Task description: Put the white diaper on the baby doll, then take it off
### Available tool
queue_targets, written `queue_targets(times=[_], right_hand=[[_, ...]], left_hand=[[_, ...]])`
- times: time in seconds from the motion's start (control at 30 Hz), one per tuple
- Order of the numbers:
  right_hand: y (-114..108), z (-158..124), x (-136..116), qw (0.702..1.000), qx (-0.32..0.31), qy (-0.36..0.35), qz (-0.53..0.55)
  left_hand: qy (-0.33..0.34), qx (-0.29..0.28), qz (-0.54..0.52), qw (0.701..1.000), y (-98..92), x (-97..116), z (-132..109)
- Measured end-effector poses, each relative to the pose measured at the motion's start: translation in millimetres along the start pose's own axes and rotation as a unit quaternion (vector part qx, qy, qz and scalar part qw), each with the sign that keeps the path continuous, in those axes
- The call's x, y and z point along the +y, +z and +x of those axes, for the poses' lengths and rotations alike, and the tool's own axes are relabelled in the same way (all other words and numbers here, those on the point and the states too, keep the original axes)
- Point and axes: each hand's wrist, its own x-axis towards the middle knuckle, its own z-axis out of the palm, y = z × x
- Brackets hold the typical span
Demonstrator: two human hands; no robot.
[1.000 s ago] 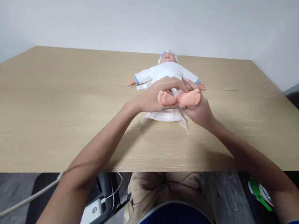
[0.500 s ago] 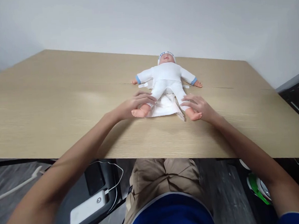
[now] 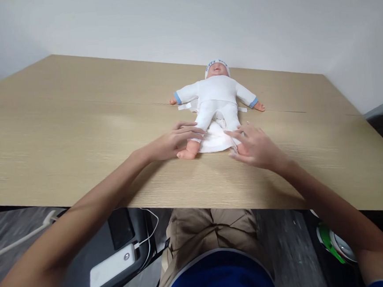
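A baby doll (image 3: 217,90) in white clothes with blue cuffs and a printed white cap lies on its back, head away from me, legs spread. Beneath its hips and between its legs is a white diaper (image 3: 214,142), its pale tabs showing at both sides. My left hand (image 3: 178,140) lies over the doll's lower leg on the left, fingers stretched out. At the other leg, my right hand (image 3: 254,145) has its fingers and thumb apart around the diaper's right edge. It partly hides that foot, and motion blurs it slightly.
The doll rests on a wide wooden table (image 3: 94,138) against a pale wall. Below the front edge, a white power bank (image 3: 111,267) with a cable and a dark phone (image 3: 121,228) lie on a black surface. A green-and-white round item (image 3: 332,243) is at lower right.
My right hand has moved from the doll's leg inward to the diaper's right edge, where the loose corner has shifted. My left hand remains on the other leg. The view has shifted slightly.
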Motion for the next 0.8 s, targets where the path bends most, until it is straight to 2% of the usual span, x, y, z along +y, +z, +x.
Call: queue_targets(times=[0.07,0.13,0.37,0.43,0.57,0.7,0.8], right_hand=[[9.5,4.9,-10.3,0.998,0.002,0.026,-0.060],[18.9,9.5,-8.1,0.995,0.019,0.053,-0.077],[34.5,17.8,28.0,0.978,0.167,0.099,0.072],[36.6,19.2,29.4,0.972,0.186,0.104,0.097],[36.7,23.0,27.6,0.966,0.187,0.136,0.118],[30.0,28.1,24.7,0.957,0.166,0.170,0.165],[25.7,33.0,22.2,0.946,0.154,0.197,0.206]], left_hand=[[-0.004,-0.002,-0.008,1.000,-0.9,0.9,-0.4],[-0.010,-0.008,-0.020,1.000,-2.5,2.2,-0.3],[-0.065,-0.028,-0.051,0.996,-9.7,13.5,6.6],[-0.094,-0.040,-0.047,0.994,-12.2,15.2,7.2],[-0.136,-0.059,-0.045,0.988,-14.3,20.7,6.7],[-0.199,-0.016,-0.033,0.979,1.3,37.2,15.7],[-0.221,0.051,0.055,0.972,19.3,46.4,31.8]])
